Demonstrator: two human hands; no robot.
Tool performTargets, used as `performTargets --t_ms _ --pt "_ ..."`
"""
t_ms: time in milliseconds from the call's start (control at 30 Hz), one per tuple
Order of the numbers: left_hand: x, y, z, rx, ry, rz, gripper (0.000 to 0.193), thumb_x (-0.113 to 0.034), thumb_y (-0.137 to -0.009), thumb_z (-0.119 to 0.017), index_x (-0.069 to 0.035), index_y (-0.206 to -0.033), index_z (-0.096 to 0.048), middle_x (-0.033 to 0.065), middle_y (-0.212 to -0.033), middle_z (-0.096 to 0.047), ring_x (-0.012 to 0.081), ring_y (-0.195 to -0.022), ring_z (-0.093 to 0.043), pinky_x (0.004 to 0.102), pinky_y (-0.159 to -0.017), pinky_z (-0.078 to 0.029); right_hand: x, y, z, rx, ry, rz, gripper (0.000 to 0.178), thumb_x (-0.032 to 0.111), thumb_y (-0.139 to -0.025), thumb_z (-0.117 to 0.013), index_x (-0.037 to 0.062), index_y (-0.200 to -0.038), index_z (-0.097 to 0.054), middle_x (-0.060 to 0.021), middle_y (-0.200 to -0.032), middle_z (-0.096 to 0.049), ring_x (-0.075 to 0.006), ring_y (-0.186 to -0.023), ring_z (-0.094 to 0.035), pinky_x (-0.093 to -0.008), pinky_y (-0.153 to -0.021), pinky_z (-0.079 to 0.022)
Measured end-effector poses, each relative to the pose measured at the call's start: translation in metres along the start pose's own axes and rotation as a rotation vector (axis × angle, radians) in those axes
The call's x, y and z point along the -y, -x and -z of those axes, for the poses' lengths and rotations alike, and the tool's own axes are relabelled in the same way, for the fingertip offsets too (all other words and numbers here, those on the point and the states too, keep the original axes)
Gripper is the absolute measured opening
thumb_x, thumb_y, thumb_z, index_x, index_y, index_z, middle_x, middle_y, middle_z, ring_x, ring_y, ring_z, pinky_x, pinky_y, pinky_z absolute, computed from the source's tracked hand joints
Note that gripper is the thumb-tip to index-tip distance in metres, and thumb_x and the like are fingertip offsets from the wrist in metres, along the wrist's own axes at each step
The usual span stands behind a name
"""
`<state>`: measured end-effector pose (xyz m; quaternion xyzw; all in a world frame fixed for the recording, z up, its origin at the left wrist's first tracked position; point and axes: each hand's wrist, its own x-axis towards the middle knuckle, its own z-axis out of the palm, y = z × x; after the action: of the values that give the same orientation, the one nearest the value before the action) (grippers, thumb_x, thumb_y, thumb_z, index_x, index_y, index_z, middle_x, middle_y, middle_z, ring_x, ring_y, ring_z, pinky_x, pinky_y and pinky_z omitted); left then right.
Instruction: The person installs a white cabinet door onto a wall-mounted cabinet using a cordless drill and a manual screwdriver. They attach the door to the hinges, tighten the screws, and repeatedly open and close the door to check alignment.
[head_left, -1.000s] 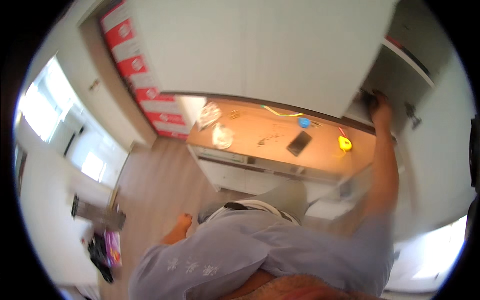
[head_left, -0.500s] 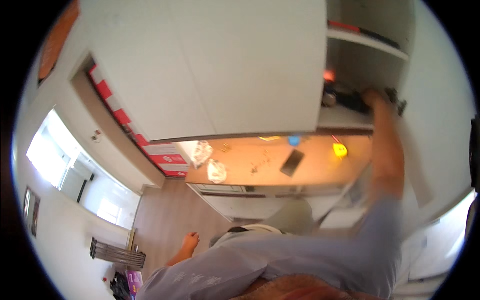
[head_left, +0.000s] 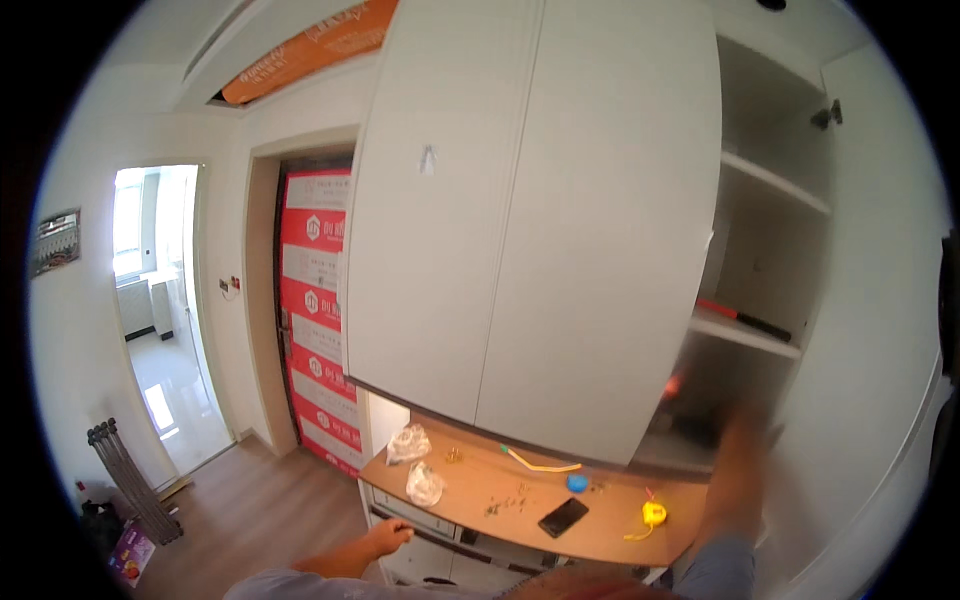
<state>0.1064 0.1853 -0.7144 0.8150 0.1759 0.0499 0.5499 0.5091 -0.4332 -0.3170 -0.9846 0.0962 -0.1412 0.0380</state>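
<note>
My right hand (head_left: 742,430) reaches into the lower compartment of the open wall cabinet (head_left: 750,345). It is smeared by motion, so its fingers cannot be made out. Dark items (head_left: 697,410) lie beside it in shadow, too blurred to name. On the shelf above rests a long tool (head_left: 745,320) with a red part and a black handle. Low at my left, my left hand (head_left: 392,537) hangs by the front edge of the wooden counter (head_left: 470,520), its fingers curled in with nothing visible in them.
The counter bears a yellow tape measure (head_left: 654,514), a black phone (head_left: 563,517), a round blue item (head_left: 577,483), a yellow strip (head_left: 540,466), small scattered pieces (head_left: 510,500) and crumpled plastic bags (head_left: 425,484). The cabinet door (head_left: 870,330) stands open at right. A red-and-white covered door (head_left: 318,320) is at left.
My view has tilted up and levelled, so more of the cabinet and the covered door show. My right hand is still in the lower compartment; my left hand is now by the counter edge.
</note>
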Motion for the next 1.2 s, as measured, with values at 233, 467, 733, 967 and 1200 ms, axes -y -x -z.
performTargets --t_ms 233,467,733,967,1200 --pt "0.008 0.034 0.024 -0.023 0.002 0.141 0.039 -0.029 -0.097 -0.066 -0.004 -0.126 -0.067 0.0072 -0.102 -0.075 0.0144 -0.089 -0.069 0.0297 -0.077 -0.053 0.007 0.019 -0.042 -0.58 -0.357 0.133 0.034 0.01 -0.1 -0.053 0.0012 -0.132 -0.059 -0.0237 -0.128 -0.06 -0.0388 -0.117 -0.06 -0.045 -0.099 -0.05" --pt "0.024 0.013 0.031 -0.107 0.117 -0.021 0.035 -0.025 -0.096 -0.065 0.002 -0.12 -0.068 0.0094 -0.097 -0.075 0.0159 -0.086 -0.07 0.0298 -0.08 -0.054 0.028 0.198 -0.007 -0.487 -1.738 -0.254 0.019 0.017 -0.103 -0.059 0.0032 -0.115 -0.062 -0.0089 -0.1 -0.063 -0.0167 -0.073 -0.056 -0.03 -0.064 -0.047" --pt "-0.082 -0.039 0.048 -0.087 0.005 -0.323 0.03 -0.021 -0.096 -0.066 0.0 -0.116 -0.071 0.0086 -0.091 -0.074 0.0145 -0.081 -0.068 0.0295 -0.075 -0.053 0.106 0.244 -0.029 -0.167 -1.846 0.208 0.023 0.024 -0.089 -0.077 0.007 -0.099 -0.064 -0.0003 -0.084 -0.059 -0.0133 -0.079 -0.054 -0.0338 -0.074 -0.044" --pt "-0.215 -0.037 0.056 -0.196 -0.03 -0.628 0.027 -0.02 -0.096 -0.068 -0.005 -0.118 -0.071 0.0076 -0.09 -0.073 0.0126 -0.079 -0.066 0.0293 -0.075 -0.054 0.113 0.265 -0.024 -0.079 -1.711 0.469 0.029 0.024 -0.083 -0.08 0.0058 -0.096 -0.062 -0.0013 -0.085 -0.06 -0.0119 -0.082 -0.055 -0.0341 -0.073 -0.046" --pt "-0.342 -0.017 0.091 -0.488 -0.819 -1.257 0.036 -0.015 -0.088 -0.069 -0.01 -0.123 -0.068 0.0089 -0.132 -0.062 0.0281 -0.127 -0.056 0.0448 -0.106 -0.047 0.108 0.377 0.007 -0.19 -1.512 1.118 0.039 0.02 -0.071 -0.089 0.0084 -0.105 -0.073 -0.0156 -0.124 -0.052 -0.03 -0.118 -0.056 -0.0414 -0.093 -0.049"
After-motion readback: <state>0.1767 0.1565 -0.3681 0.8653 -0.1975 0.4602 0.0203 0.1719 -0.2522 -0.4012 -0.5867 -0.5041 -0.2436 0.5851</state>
